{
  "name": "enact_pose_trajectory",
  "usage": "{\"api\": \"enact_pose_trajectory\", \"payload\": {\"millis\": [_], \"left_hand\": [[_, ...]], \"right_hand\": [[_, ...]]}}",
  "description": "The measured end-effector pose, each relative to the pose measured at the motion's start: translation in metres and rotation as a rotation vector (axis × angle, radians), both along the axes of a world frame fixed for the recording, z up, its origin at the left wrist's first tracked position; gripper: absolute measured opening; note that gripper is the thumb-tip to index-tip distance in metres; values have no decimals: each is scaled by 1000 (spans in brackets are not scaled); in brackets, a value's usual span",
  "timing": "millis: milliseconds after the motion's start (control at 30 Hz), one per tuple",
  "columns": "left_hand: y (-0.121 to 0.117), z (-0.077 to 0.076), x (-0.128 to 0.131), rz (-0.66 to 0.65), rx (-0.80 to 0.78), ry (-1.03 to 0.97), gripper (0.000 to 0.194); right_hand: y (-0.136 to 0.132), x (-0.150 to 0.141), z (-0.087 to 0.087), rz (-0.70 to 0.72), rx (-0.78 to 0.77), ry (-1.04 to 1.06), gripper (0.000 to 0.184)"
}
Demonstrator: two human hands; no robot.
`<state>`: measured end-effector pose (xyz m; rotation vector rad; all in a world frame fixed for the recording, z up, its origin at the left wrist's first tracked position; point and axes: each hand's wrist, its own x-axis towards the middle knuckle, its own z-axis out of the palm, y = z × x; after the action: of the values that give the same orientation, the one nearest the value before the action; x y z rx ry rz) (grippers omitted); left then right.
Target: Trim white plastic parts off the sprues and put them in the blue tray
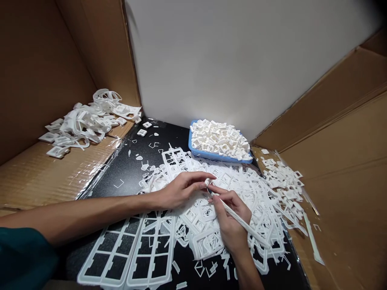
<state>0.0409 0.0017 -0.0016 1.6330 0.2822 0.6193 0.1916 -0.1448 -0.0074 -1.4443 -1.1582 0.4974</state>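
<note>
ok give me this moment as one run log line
left hand: holds small white piece | right hand: holds slim white tool, tip at piece | blue tray: heaped with white parts

Desk: black, lightly speckled and shiny (119, 171), spreading beneath and around the fingers (198, 175).
White wall: smooth and plain (211, 64), beyond the fingers, shading to grey at its upper right.
Left cardboard wall: brown, upright (33, 68), well to the left of the fingers, with a vertical fold.
Left cardboard sheet: flat, ribbed, glossy under the light (33, 181), left of the fingers, beside the desk.
Clear tape: wrinkled and shining (109, 160), along the desk's left edge.
Right cardboard wall: brown, creased lengthwise (341, 161), well to the right of the fingers.
Thin rod: slender, slanting (311, 203), right of the fingers, near that wall.
</note>
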Motion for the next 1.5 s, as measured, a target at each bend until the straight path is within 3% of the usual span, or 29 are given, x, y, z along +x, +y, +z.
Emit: {"api": "enact_pose_trajectory", "payload": {"millis": [167,367,533,700,800,967,1067,1167,1367,1500], "left_hand": [[0,0,0,20,31,40,33],[-1,1,1,12,23,33,37],[-4,0,1,-63,-101,3,43],[-2,0,1,-102,-185,10,48],[1,0,1,-70,-203,13,46],[5,-4,4,-61,-348,-43,46],[5,-5,5,-51,-344,-54,43],[2,-5,5,-56,-318,-33,41],[-4,0,1,-18,-53,56,29],[-6,1,0,6,104,89,27]], "right_hand": [[3,-10,0,-69,106,-282,9],[5,-10,-2,-46,204,-625,29],[3,0,-3,-248,175,-623,21],[3,11,11,-409,101,-554,13],[3,14,17,-434,13,-493,23],[2,14,24,-380,-7,-395,24],[0,14,33,-237,46,-465,15],[-1,15,43,-55,5,-436,11],[-3,17,55,138,-194,-413,17],[-3,18,62,159,-324,-410,17]]}}
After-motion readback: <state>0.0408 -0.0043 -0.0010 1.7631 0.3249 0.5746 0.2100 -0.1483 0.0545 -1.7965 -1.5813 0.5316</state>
